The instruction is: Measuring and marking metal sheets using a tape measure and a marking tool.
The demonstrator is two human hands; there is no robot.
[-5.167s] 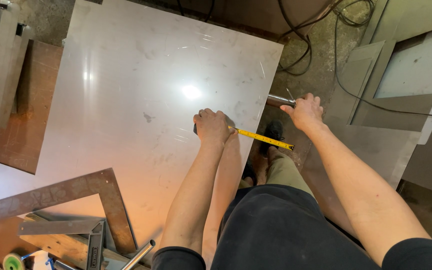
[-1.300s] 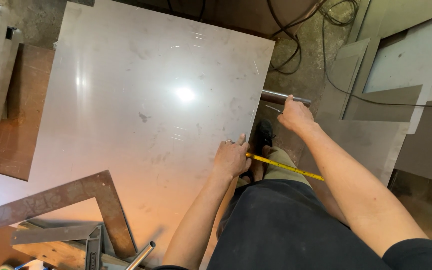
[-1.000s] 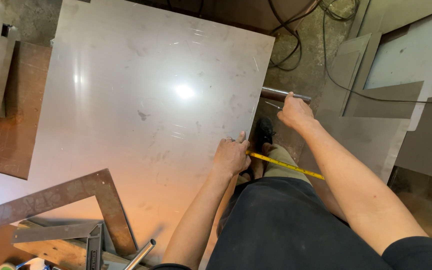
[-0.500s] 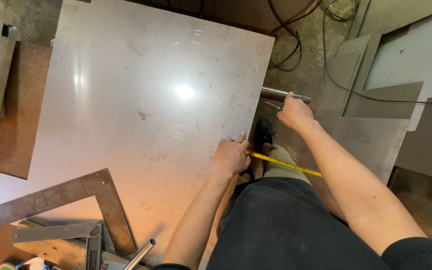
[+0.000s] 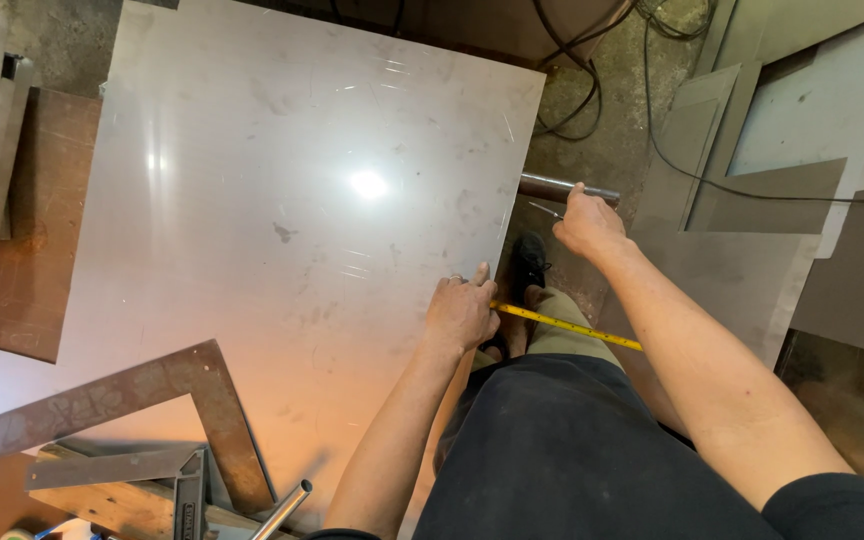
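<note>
Measuring the steel sheet (image 5: 282, 200) edge: left hand (image 5: 462, 312) pinches the yellow tape (image 5: 564, 325); right hand (image 5: 587, 222) grips a scriber (image 5: 542, 209), seemingly poised for marking.

yellow tape measure (image 5: 564, 324) | extended, slanting | off metal sheet (image 5: 282, 200) edge

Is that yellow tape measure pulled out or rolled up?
Pulled out: the yellow tape measure runs as a straight strip from the left hand at the metal sheet edge, past the knee.
</note>
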